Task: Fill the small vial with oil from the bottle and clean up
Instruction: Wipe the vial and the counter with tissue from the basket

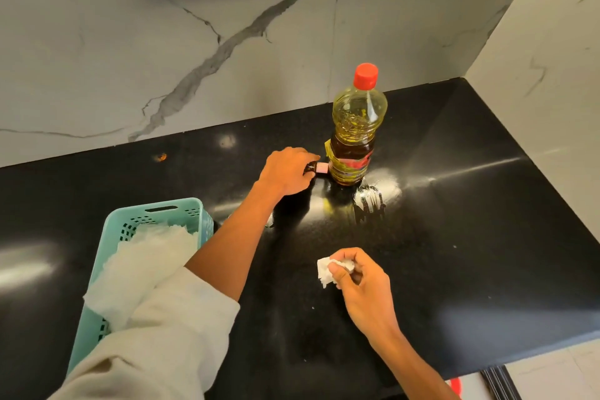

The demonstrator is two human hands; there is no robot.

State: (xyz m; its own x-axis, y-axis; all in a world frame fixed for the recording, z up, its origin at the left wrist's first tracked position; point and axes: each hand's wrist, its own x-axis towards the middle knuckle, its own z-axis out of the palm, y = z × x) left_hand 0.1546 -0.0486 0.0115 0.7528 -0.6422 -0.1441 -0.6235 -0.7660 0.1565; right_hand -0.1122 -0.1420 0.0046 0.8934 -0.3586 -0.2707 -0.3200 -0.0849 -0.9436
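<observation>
An oil bottle [355,127] with a red cap stands upright on the black counter [470,237], holding yellow oil. My left hand [287,172] rests just left of its base, closed over a small dark vial [312,167] with a pinkish end that pokes out toward the bottle. My right hand [360,282] hovers nearer the front edge, pinching a crumpled white tissue [328,271]. A shiny smear [370,201] lies on the counter in front of the bottle.
A teal plastic basket [181,209] with white tissues in it sits at the left, partly under my left sleeve. Marble walls close off the back and the right side. The counter's front edge runs at lower right.
</observation>
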